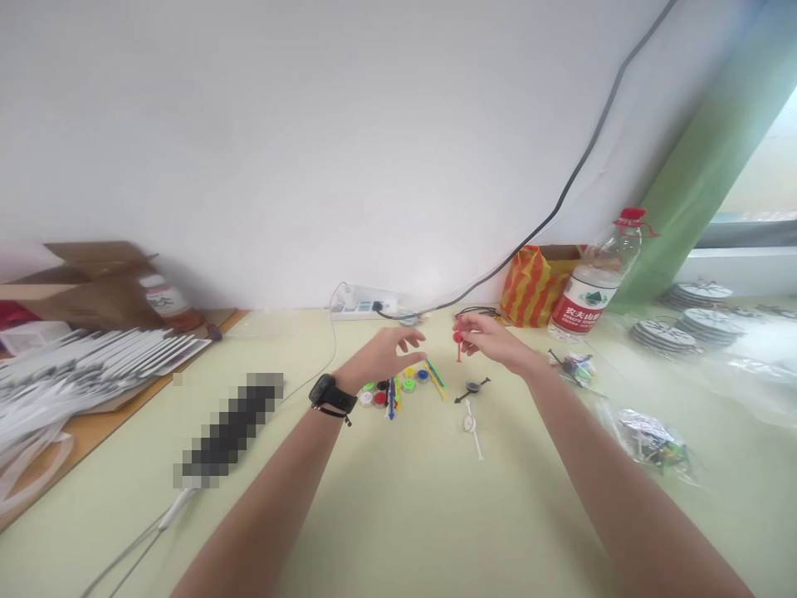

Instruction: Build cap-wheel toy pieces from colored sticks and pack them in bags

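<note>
Currently pinching one red piece (459,338) between thumb and fingers of the right hand (484,339), up above the pale green tabletop (404,515), to the right of the small-parts pile; grip narrow and closed around red plastic. Nothing visible in the left hand (387,353); thumb and fingers spread well apart over the pile.

Counting by kind: one red piece in hand; one black piece (472,388) with a grey centre and one white piece (469,424), both lying near the right hand, just beside each other; at least five small coloured discs (408,385) in white, red, green and blue; one blue arrow (391,401) among thin sticks (438,383) too crowded to number. Farther right, two clear plastic bags (657,440) of parts and three stacks of round plates (663,338).

Seen with long axis running up and down in view, red piece, flared end downward. Cannot tell how steeply tilted. Black piece slanted from lower left to upper right, arrow tip at lower left; white piece stretched toward the near edge, slightly rightward.

Both forearms reaching forward and inward, left wrist wearing one black watch (330,394), left fingers curved rightward, right fingers bent leftward.
</note>
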Motion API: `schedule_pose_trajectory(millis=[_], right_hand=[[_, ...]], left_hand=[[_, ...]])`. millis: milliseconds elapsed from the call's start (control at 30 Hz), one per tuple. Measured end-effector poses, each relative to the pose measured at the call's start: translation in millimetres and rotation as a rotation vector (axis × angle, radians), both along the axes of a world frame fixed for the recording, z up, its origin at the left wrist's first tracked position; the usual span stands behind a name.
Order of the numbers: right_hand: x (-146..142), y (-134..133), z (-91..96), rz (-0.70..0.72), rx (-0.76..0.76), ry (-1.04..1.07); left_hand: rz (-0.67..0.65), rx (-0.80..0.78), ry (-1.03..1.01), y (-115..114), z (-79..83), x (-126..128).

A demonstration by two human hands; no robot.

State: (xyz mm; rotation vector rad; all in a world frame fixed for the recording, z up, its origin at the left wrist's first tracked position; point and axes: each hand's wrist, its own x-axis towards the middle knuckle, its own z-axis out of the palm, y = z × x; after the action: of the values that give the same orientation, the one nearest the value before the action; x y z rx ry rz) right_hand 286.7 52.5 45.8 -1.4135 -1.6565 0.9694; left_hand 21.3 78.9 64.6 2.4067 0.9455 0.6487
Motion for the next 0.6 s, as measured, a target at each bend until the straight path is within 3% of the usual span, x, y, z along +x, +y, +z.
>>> schedule_pose_trajectory(millis=[100, 200, 400, 600], right_hand=[[-18, -6, 7.7, 0.139, 0.005, 0.376], [-35, -10, 10.4, 0.189, -0.033, 0.534], [-48, -11, 10.5, 0.120, -0.078, 0.530], [-44, -14, 14.2, 0.227, -0.112, 0.556]], left_hand=[[-0.025, -0.059, -0.189, -8, 6.4, 13], [-0.047, -0.065, -0.323, -12, 7.6, 23], [-0.011, -0.069, -0.448, -11, 1.8, 27], [-0.054, -0.020, -0.419, -13, 7.3, 23]])
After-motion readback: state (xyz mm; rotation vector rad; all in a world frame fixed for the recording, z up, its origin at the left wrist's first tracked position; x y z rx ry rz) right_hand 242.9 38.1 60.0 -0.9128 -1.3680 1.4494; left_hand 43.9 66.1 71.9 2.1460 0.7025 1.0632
